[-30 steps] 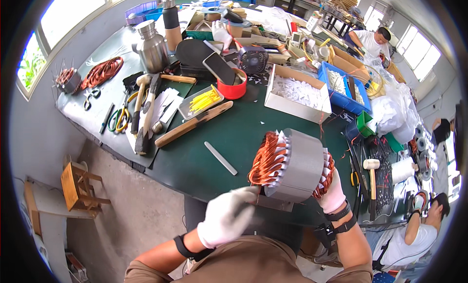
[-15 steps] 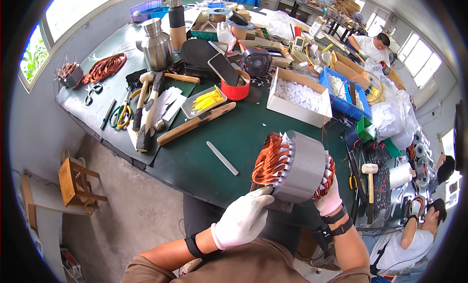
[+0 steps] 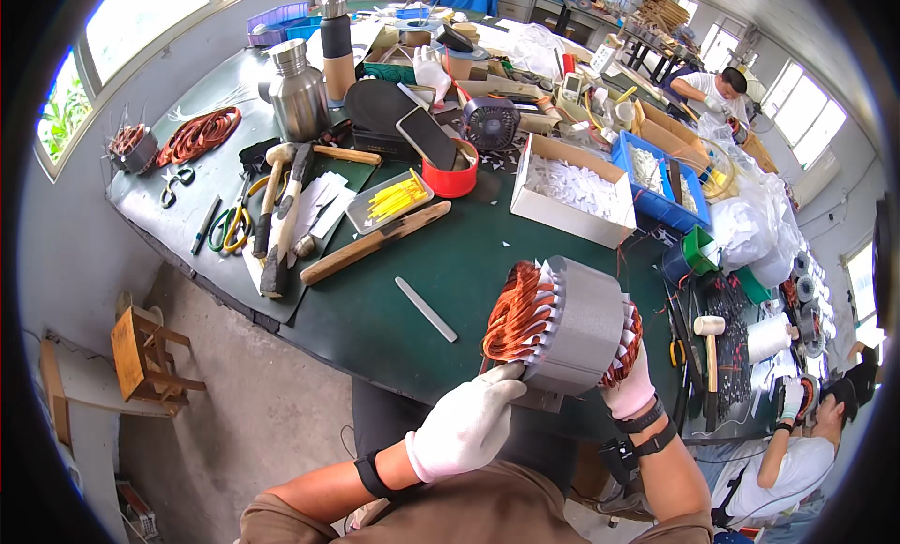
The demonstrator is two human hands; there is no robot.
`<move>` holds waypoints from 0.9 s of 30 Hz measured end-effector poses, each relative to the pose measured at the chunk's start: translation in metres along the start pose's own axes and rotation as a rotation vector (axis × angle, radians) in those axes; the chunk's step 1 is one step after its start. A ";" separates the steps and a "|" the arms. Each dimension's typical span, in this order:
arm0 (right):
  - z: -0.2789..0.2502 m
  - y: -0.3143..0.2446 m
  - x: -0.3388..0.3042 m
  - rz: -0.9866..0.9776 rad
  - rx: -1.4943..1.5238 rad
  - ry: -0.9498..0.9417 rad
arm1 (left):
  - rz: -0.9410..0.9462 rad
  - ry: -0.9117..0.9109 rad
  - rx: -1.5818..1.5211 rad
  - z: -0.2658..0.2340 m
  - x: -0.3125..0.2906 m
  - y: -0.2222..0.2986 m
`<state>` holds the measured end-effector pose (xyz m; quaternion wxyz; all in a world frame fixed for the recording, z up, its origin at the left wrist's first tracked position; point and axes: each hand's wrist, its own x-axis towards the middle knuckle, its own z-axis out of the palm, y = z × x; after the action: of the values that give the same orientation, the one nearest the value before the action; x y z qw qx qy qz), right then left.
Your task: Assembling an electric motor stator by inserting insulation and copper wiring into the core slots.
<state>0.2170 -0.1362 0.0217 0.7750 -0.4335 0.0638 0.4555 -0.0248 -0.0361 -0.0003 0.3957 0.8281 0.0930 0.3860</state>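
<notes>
A grey motor stator (image 3: 583, 327) lies on its side at the front edge of the green table, above a small metal block (image 3: 544, 399). Copper wire coils (image 3: 516, 319) bulge from its left end, with white insulating paper slips between them. My left hand (image 3: 469, 422), in a white glove, pinches the lower rim of that end by the coils; the fingertips are partly hidden under it. Around the opposite end, my gloved right hand (image 3: 633, 389) grips the stator beside the other coils (image 3: 626, 342), its fingers mostly out of sight behind it.
Left of the stator lie a flat white strip (image 3: 427, 310), a wooden bar (image 3: 375, 242), hammers (image 3: 286, 216) and scissors (image 3: 234, 221). Beyond stands a white box of paper slips (image 3: 574, 190). A mallet (image 3: 711, 342) and pliers (image 3: 677, 342) lie rightward. Two co-workers sit at right.
My hands keep their hold, and the stator has barely shifted. At the right, the nearer co-worker's head and gloved hand have moved slightly; the far co-worker's hands have moved too.
</notes>
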 end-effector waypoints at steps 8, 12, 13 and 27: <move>0.002 -0.017 0.002 0.104 -0.121 -0.017 | -0.521 0.153 -0.256 -0.037 0.045 -0.044; 0.004 -0.022 0.005 0.180 -0.083 -0.238 | -0.642 -0.421 -0.328 -0.039 0.111 -0.080; 0.006 -0.021 0.009 0.237 -0.028 -0.187 | -0.443 -0.490 -0.158 -0.031 0.117 -0.093; -0.044 -0.010 0.012 -0.219 -0.679 -0.317 | 0.047 -0.654 -0.011 -0.033 0.127 -0.098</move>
<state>0.2451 -0.1628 -0.0053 0.6315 -0.5939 -0.2578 0.4267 0.0529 0.1070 0.0131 0.4002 0.9079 -0.0603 0.1089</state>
